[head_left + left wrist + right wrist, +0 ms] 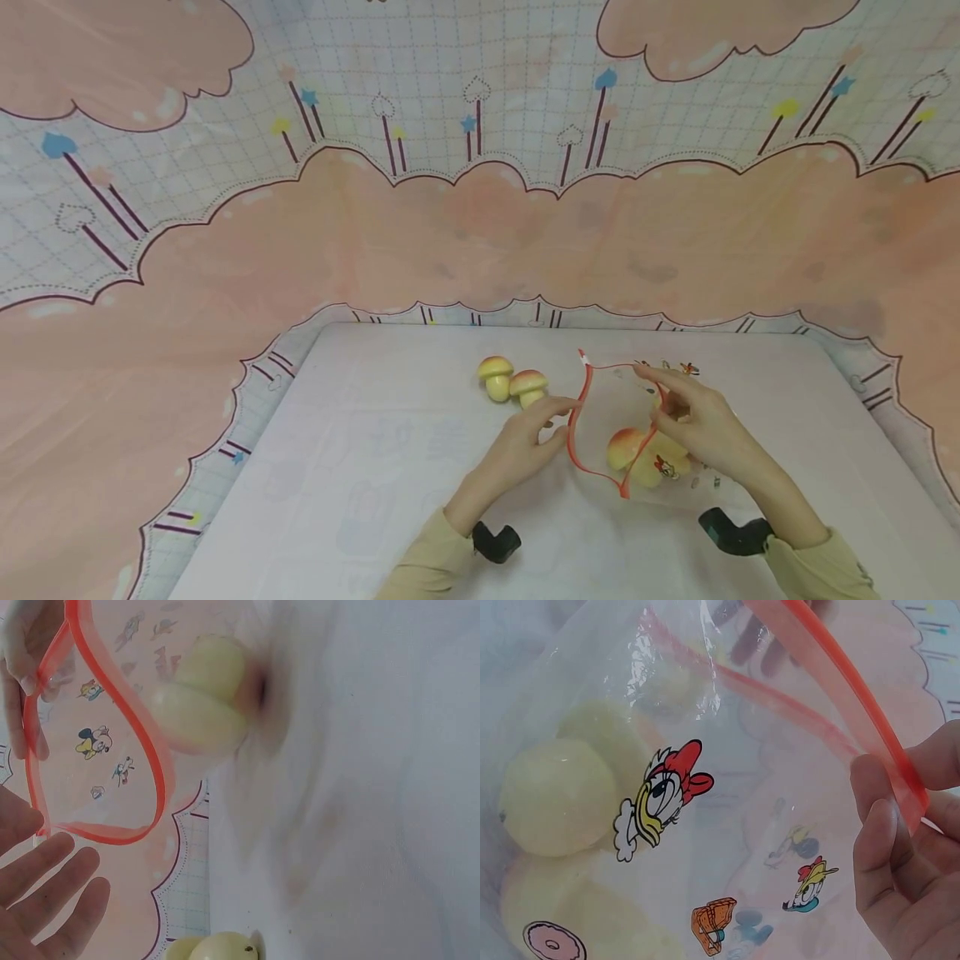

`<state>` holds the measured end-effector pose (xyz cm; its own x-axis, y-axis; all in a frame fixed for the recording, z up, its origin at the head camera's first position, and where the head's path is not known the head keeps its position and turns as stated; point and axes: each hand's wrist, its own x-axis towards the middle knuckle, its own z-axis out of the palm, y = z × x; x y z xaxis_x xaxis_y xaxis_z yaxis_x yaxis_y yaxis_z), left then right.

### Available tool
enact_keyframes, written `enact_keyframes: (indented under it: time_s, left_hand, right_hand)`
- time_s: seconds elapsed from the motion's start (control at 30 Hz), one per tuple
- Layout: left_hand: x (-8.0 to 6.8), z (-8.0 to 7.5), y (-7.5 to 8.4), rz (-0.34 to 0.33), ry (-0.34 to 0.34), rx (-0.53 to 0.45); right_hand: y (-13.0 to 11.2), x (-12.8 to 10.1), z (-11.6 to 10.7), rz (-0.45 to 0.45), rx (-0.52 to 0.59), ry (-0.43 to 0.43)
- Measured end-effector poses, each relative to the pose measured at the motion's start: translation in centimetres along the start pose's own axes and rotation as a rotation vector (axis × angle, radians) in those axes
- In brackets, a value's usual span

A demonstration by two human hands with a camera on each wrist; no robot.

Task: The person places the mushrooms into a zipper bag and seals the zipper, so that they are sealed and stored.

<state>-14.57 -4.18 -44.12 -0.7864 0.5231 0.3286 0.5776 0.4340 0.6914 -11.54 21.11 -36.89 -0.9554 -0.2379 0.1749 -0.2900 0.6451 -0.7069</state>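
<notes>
Beige sleeves (427,558) flank a gaping, cartoon-printed clear plastic bag (666,467)

The bag is between both hands, over the white bench (337,433), with yellow-and-orange mushrooms (624,450) inside. Curled fingers (874,844) of the right hand (701,425) pinch its red rim (855,690); the left hand (517,442), fingers loosely extended, touches the opposite side. Two smaller-looking yellow mushrooms with orange caps (497,379) rest beyond it.

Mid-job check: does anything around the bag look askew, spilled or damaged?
Nothing stands out. The bag gapes open between the left hand and right hand, with no tear visible. The mushrooms inside show no obvious damage, and two others sit on the table.
</notes>
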Motion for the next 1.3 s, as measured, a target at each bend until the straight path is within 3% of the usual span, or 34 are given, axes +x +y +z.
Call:
enact_keyframes:
  time_s: [0.23,0.5,0.87,1.3]
  left_hand:
    - [-0.1,-0.6,-0.7,-0.002,0.016,-0.009]
    - [-0.3,-1.0,-2.1,-0.083,0.013,-0.107]
    - [-0.3,-2.0,-4.4,-0.107,0.077,-0.060]
    - [0.1,-4.1,-6.1,-0.149,0.144,-0.024]
  right_hand:
    - [0.0,0.1,0.0,0.003,-0.015,0.001]
    - [0.0,0.1,0.1,-0.008,-0.012,0.005]
    - [0.0,0.2,0.1,-0.006,-0.023,0.002]
    - [0.0,0.1,0.2,-0.006,-0.011,0.008]
